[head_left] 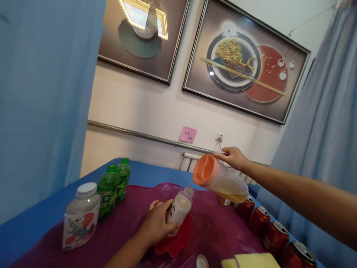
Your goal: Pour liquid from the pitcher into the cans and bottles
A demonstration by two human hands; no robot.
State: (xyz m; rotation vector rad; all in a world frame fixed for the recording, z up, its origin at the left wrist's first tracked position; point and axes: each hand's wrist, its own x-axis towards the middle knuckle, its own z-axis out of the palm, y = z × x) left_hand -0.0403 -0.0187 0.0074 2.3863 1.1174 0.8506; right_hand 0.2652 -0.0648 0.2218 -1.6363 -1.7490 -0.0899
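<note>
My left hand (pixel 159 222) is wrapped round a clear bottle (pixel 181 205) with a leaf-print label, which leans to the right above a red scalloped dish (pixel 178 242). In my right hand (pixel 232 157) is the handle of a clear pitcher (pixel 227 185) with an orange lid (pixel 204 169). The pitcher lies tilted on its side, yellowish liquid inside, its lid end just above the bottle's open mouth. A thin stream shows between lid and mouth. The bottle looks partly filled with cloudy liquid.
At the left stand a white-capped jar (pixel 80 216) and two green bottles (pixel 107 191). Several red cans (pixel 276 238) line the right edge. A yellow cloth (pixel 251 261) and a white cap (pixel 202 261) lie in front, on a purple sheet (pixel 125 223).
</note>
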